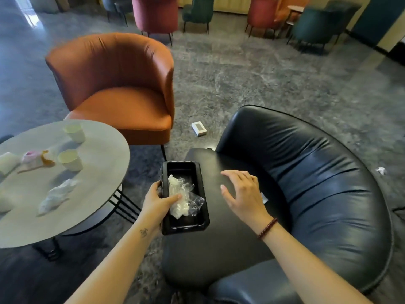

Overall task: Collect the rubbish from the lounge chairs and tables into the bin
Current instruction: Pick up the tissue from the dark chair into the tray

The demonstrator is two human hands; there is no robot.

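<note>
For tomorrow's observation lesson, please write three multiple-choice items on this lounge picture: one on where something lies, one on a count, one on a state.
1. Where does the small white box lie?
A. on the floor
B. on the orange chair
C. in the tray

2. How many paper cups stand on the round table?
A. none
B. two
C. five

3. What is the left hand doing?
A. hanging free
B. gripping the black tray
C. lifting a cup

Answers:
1 A, it rests on the grey floor between the chairs.
2 B, two pale cups stand upright there.
3 B, its thumb presses the crumpled plastic inside the tray.
</note>
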